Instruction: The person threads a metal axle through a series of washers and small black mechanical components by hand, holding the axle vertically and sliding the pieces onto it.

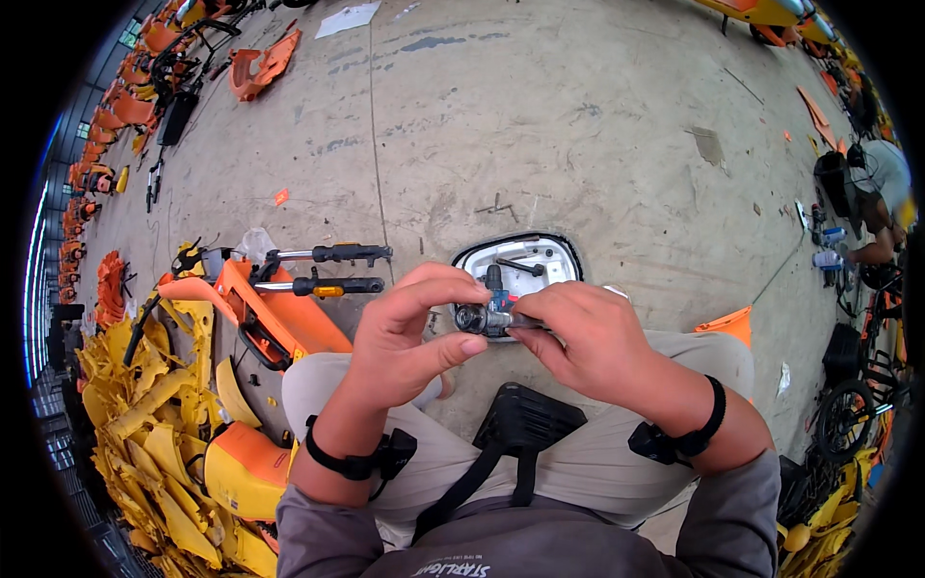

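Between my two hands, above my lap, is a small part with a dark round end point(471, 319) and a silvery metal section toward the right. My left hand point(409, 332) holds the round end between thumb and forefinger. Thumb and fingers of my right hand point(593, 337) pinch the metal end; the fingers hide its tip. Just beyond the hands lies a white shell-like tray point(556, 252) with a dark rim. In it are a blue and black power tool point(495, 279), partly covered by the held part and my fingers, and a black rod-like piece point(520, 266).
An orange body panel point(289, 313) and two fork tubes point(337, 286) lie to the left. Yellow panels point(145, 433) are heaped at lower left. A black box-shaped object point(525, 419) on a strap rests between my thighs. Another person point(882, 183) crouches at far right.
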`<state>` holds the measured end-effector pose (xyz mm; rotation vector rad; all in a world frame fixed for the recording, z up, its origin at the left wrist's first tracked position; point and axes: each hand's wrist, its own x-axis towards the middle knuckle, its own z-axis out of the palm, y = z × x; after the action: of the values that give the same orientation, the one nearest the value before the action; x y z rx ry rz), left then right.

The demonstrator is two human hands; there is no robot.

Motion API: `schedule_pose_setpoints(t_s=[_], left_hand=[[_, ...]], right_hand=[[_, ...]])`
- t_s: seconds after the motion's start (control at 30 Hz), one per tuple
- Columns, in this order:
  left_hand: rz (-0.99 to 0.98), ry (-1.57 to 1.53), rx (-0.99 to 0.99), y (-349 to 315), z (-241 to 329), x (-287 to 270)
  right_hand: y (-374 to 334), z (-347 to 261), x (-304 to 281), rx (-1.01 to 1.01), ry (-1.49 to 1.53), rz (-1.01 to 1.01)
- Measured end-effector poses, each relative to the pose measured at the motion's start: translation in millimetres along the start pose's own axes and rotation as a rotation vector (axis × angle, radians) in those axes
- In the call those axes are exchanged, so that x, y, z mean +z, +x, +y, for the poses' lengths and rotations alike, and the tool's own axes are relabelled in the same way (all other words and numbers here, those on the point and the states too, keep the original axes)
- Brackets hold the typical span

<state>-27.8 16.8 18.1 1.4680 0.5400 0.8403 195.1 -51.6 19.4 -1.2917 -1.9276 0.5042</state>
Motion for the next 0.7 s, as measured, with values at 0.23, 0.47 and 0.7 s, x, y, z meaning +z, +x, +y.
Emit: schedule_pose_setpoints(t_s=[0.23,0.47,0.7], left_hand=[[-0.043,0.071,-0.014,-0.7,-0.1,-3.0],[-0.010,0.124,-0.007,-0.8,0.8,-3.7],[-0.019,0.262,-0.008,1.3,1.3,-1.2]], right_hand=[[0.7,-5.6,-9.2,0.104,-0.023,-0.093],[1.2,-0.8,-12.6,-0.028,-0.071,-0.055],[4.1,3.8,-22.9,-0.084,-0.095,-0.028]])
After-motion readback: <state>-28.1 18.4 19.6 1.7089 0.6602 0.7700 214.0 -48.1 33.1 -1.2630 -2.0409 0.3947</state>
